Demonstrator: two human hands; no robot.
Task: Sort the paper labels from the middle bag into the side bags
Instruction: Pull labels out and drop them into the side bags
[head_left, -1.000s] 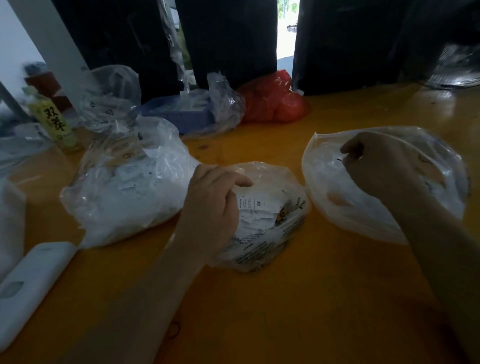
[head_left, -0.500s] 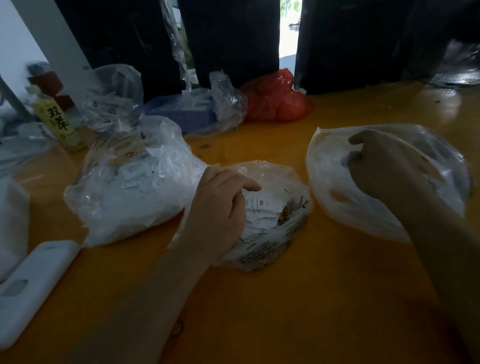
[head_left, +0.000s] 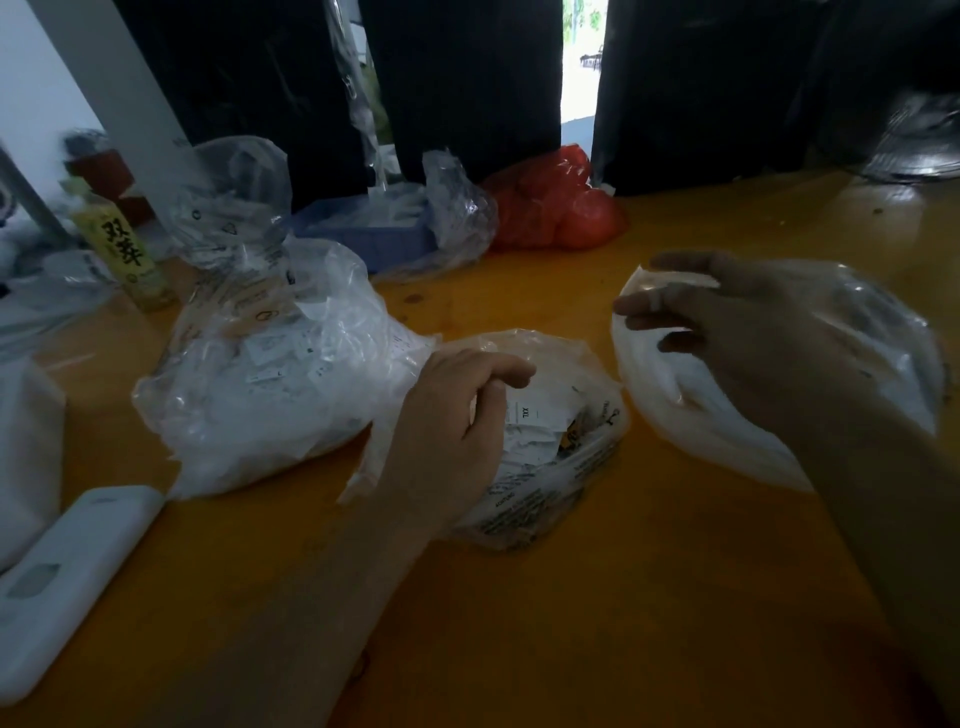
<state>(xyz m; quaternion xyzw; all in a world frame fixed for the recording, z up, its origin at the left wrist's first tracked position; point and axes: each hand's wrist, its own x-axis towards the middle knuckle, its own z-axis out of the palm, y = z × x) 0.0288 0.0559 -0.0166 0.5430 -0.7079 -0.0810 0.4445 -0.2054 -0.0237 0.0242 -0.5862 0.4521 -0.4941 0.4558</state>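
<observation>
The middle bag (head_left: 582, 457), clear plastic with black print, lies open on the orange table (head_left: 597, 634) with white paper labels (head_left: 535, 431) inside; one reads XXL. My left hand (head_left: 447, 431) sits at its left rim, fingers curled, and a white sliver of label shows pinched between thumb and fingers. The left bag (head_left: 260, 405) bulges with white labels just left of that hand. My right hand (head_left: 743, 327) hovers over the mouth of the right bag (head_left: 872, 358), fingers spread and holding nothing.
A white flat device (head_left: 67, 587) lies at the front left. A yellow-green bottle (head_left: 124, 254), another clear bag (head_left: 228, 202), a blue tray in plastic (head_left: 363, 234) and a red bag (head_left: 556, 208) line the back. Dark curtains hang behind.
My right hand, curled inside the right bag earlier, has opened its fingers and shifted left toward the bag's mouth. My left hand has stayed at the middle bag.
</observation>
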